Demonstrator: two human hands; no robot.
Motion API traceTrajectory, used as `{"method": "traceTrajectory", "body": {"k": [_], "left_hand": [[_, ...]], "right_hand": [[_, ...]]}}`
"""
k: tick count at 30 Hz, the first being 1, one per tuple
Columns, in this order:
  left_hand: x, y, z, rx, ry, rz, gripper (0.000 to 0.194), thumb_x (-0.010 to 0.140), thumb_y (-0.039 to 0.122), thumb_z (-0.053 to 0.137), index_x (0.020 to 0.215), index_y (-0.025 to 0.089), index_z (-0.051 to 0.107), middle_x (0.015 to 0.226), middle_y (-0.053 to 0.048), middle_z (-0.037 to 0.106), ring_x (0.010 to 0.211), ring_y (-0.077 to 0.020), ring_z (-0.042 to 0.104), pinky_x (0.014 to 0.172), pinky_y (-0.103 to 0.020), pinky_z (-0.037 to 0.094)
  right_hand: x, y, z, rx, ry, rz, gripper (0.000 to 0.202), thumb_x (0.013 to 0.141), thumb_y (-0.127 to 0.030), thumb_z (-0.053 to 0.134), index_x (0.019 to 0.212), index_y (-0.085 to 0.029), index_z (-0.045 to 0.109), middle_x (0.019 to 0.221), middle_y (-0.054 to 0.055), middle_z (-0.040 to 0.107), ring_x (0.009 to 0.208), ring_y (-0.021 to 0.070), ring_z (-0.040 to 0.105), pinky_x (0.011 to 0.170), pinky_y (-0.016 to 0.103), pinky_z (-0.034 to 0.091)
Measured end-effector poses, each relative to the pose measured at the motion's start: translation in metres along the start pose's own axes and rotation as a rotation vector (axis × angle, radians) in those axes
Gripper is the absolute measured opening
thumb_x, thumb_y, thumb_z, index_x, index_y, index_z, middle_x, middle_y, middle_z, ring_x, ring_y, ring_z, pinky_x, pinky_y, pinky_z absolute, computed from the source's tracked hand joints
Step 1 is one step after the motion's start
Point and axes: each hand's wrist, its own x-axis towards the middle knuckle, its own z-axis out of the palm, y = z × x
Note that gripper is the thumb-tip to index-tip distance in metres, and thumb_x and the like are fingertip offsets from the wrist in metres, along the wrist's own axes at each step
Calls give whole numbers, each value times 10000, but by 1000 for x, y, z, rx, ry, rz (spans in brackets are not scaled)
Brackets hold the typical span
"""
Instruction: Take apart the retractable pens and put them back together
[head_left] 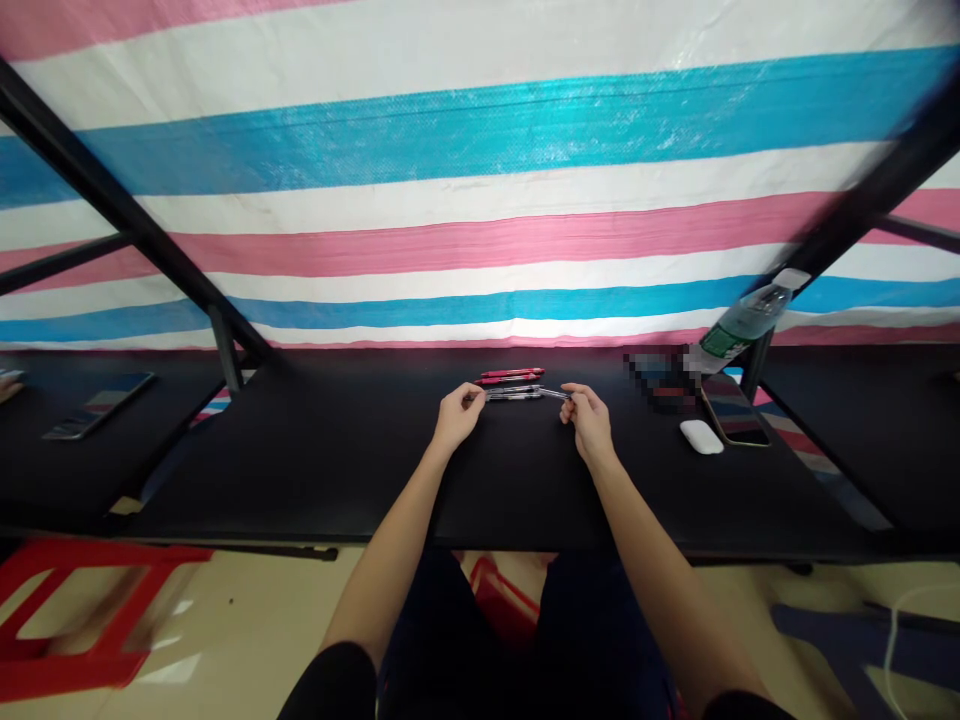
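Observation:
My right hand (590,422) is closed on one end of a clear pen (553,393), which slants a little off the black table (330,450). My left hand (456,418) pinches at the left ends of the clear pens with dark parts (516,396), which lie side by side. Just behind them lie red pens (511,373), roughly parallel and untouched by either hand. The fingertips of both hands partly hide the pen ends.
To the right are a white earbud case (701,437), a phone (736,410) and a tilted plastic bottle (750,322). A blurred-out patch is beside the bottle. Black metal posts (142,230) frame the table before a striped sheet (480,240). Another phone (101,405) lies on the left table.

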Motion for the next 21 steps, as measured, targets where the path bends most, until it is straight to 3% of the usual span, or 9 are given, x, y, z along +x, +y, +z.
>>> {"method": "traceTrajectory", "body": {"k": [6,21], "left_hand": [[-1,-3,1,92,-22,50,148,805,303,559,789,185,646,746,-4,643,631,-125,533,646,-249,418],[-2,2,0,51,-7,58,150,814,308,567,771,188,644,747,-10,644,628,-132,530,644,-254,414]], "right_hand": [[-2,0,1,-35,-17,18,173,673,-265,568,808,-182,636,502,-68,432,445,78,396,418,221,325],[-2,2,1,-89,-52,4,167,676,-284,578,794,-186,645,510,-61,454,450,82,407,427,227,340]]}}
